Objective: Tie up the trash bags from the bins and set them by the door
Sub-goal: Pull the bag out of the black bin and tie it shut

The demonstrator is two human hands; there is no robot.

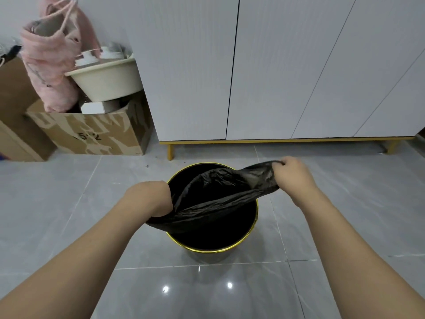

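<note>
A round black bin with a gold rim (213, 250) stands on the grey tiled floor in front of me. A black trash bag (216, 194) sits in it, its top pulled up and stretched across the opening. My left hand (153, 199) grips the bag's left edge just outside the rim, fingers wrapped in the plastic. My right hand (293, 174) pinches the bag's right edge, raised above and beyond the rim. The bag's contents are hidden in the dark interior.
White cabinet doors (276, 72) on gold legs stand right behind the bin. At the back left, a printed cardboard box (96, 134) holds a cream basin (108, 82) and a pink bag (50, 56). Grey tiles (207, 295) extend toward me.
</note>
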